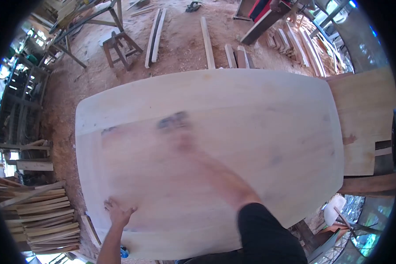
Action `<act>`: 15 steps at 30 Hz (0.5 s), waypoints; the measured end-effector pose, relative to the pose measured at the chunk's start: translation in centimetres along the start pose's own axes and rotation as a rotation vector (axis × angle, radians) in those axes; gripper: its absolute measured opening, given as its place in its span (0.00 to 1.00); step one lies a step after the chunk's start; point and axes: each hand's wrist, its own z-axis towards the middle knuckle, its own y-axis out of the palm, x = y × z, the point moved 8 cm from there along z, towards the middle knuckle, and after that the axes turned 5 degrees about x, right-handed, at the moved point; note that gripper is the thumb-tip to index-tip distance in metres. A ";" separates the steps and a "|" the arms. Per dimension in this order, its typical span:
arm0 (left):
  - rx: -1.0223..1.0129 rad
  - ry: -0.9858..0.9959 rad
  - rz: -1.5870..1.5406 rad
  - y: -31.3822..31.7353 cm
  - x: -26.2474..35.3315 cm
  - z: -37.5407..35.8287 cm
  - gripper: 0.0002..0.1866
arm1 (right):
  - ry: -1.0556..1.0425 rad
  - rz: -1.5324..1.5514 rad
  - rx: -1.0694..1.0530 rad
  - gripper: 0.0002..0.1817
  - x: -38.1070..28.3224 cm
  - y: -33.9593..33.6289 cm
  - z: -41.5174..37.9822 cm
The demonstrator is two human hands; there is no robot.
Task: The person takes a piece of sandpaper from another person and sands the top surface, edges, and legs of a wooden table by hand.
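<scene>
A large pale wooden tabletop [251, 110] with rounded corners and bowed sides lies in front of me. My left hand [119, 212] rests on its lower left part, fingers spread and nothing held. Further out, left of the middle, my right hand [184, 141] is smeared by motion. At its far end is a small dark block [173, 121], pressed to the wood and apparently in its grip; the blur hides its exact kind. Faint dark marks show on the board at the left and right.
Stacked wooden strips [53, 220] lie at lower left. A small wooden stool [119, 46] and long planks [207, 42] stand or lie on the dusty floor beyond. Plywood [363, 110] adjoins the right edge. Another person's red clothing [259, 9] shows at the top.
</scene>
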 end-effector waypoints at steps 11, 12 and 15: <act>-0.006 -0.009 -0.134 0.6 -0.9 0.6 0.79 | 0.653 -0.682 -0.026 0.32 34.1 -9.6 -8.9; -0.010 -0.019 -0.136 0.7 -0.8 0.6 0.79 | 0.436 -0.651 0.160 0.34 27.8 -5.2 -5.6; -0.015 -0.027 -0.128 0.8 -0.9 0.7 0.79 | 0.085 -0.321 0.261 0.35 2.4 4.4 2.3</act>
